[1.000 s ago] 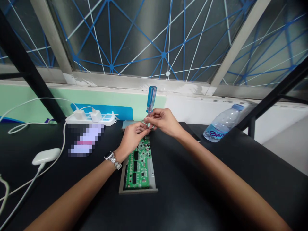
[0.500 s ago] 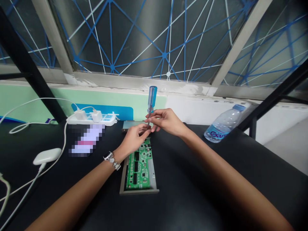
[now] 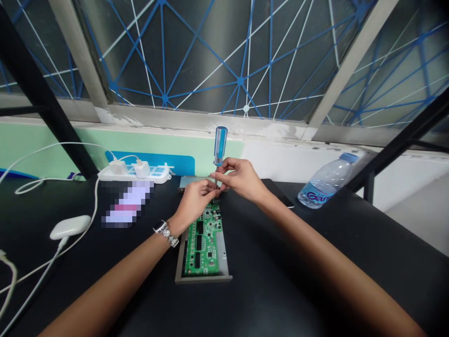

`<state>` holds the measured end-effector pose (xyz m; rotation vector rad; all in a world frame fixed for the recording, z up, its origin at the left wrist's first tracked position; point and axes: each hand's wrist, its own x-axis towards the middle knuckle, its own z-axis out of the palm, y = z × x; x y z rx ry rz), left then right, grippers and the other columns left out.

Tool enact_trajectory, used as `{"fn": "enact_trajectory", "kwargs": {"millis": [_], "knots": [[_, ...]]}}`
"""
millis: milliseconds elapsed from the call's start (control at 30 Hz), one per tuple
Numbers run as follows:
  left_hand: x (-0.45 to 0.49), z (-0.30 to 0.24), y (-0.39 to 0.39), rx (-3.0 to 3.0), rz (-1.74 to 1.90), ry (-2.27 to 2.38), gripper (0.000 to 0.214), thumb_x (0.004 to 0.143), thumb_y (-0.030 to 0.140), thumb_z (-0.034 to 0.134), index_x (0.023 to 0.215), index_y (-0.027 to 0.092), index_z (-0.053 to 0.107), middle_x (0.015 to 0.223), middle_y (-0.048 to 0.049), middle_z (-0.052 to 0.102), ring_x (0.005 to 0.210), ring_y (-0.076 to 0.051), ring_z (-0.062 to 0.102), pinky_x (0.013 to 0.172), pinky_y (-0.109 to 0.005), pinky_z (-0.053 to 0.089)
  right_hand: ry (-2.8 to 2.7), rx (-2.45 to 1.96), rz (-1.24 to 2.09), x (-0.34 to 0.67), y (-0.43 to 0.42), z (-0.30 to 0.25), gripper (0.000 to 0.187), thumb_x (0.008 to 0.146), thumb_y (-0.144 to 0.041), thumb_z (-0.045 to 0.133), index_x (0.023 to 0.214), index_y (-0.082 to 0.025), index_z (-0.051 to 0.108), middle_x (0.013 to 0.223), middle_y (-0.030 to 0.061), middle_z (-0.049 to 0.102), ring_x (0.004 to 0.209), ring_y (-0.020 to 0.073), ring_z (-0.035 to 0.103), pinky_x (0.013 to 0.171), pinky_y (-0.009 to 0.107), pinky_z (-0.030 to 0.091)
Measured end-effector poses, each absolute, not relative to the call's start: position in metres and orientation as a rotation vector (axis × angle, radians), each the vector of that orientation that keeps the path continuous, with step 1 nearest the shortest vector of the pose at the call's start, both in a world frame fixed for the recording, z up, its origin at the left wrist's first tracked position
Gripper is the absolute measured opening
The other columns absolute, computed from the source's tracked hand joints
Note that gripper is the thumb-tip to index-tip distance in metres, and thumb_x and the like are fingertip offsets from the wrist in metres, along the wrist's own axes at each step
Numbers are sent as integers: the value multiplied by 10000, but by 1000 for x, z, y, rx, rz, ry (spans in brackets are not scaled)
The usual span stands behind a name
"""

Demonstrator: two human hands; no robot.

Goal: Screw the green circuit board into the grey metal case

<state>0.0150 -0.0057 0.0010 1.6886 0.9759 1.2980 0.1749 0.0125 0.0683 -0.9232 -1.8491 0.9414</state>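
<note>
A screwdriver (image 3: 220, 145) with a clear and blue handle stands nearly upright, tip down, over the far end of a green circuit board (image 3: 209, 243). The board lies in a grey metal casing (image 3: 203, 281) on the black table. Thumb and fingers of my right hand (image 3: 242, 177) are closed on the shaft just under the handle. My left hand (image 3: 192, 202), with a silver watch (image 3: 161, 227) on its wrist, pinches around the lower shaft. Its fingers partly cover the far end of the board, and whether a screw is between them is hidden.
Behind my left hand lies a flat metal panel (image 3: 185, 181). A white power strip (image 3: 157, 177) with cables, a pixelated item (image 3: 128, 206) and a white case (image 3: 70, 227) are on the left. To the right are a dark flat object (image 3: 278, 192) and a water bottle (image 3: 326, 182).
The screwdriver has shifted slightly left, its shaft now reaching down toward the board's far end. My right hand has moved a little left and down; my left hand stays nearly in place.
</note>
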Motion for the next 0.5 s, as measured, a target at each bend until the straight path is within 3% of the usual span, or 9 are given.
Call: {"fn": "enact_trajectory", "kwargs": {"millis": [133,200,333,500], "knots": [[12,-3,-2,1720,1221,858,160,895,263,598,934,132,682,961,-97,747,927,-213,708,872,-353,541,-1951,-957,1099,181,10,79,252,801,-286,701,1006,-154,638,1023,90,702,619,129,687,479,226,509],[11,-3,-2,1759,1183,831,170,913,240,561,971,134,680,991,-95,742,977,-217,698,912,-373,531,-1982,-949,1173,182,8,83,263,831,-270,661,1057,-138,648,993,98,718,628,133,698,505,231,517],[11,-1,-1,1826,1141,820,185,928,210,516,980,134,676,1023,-95,732,1014,-213,686,958,-393,513,-1969,-958,1179,182,7,85,199,838,-259,648,970,-114,679,691,46,702,595,157,699,533,252,522],[14,5,-9,1821,1217,889,170,891,239,606,1030,146,637,1009,-87,734,948,-198,702,873,-350,549,-1914,-907,1096,181,12,76,123,789,-258,694,809,-142,659,657,14,672,526,148,672,511,260,504]]}}
